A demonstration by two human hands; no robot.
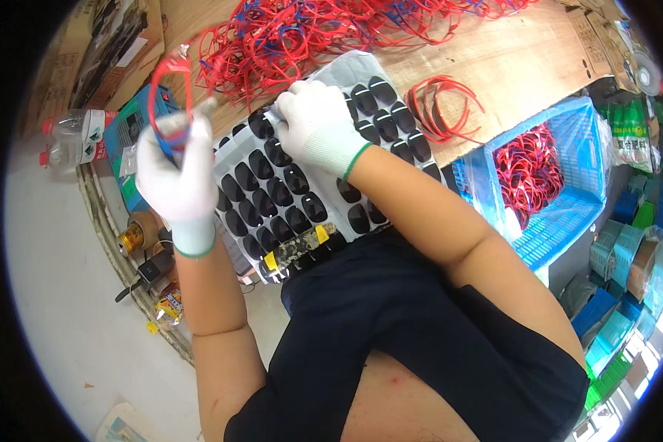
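I am holding a red glasses frame (171,88) up in my gloved left hand (175,171), fingers curled tight round its lower part, while my gloved right hand (313,121) is resting on the grey tray of dark lenses (302,180), fingertips pinched at one lens near the tray's upper edge; whether I am actually gripping it I cannot quite tell, since the glove is hiding it. The tray is lying across my lap and against the wooden bench (508,59). Behind it, a tangled heap of red frames (309,33) is crowding the bench, with a small loose bunch of frames (442,107) just right of the tray. A blue crate (560,214) holding more frames is sitting beside my right forearm, and a plastic bottle (77,136) is lying left of my left hand.
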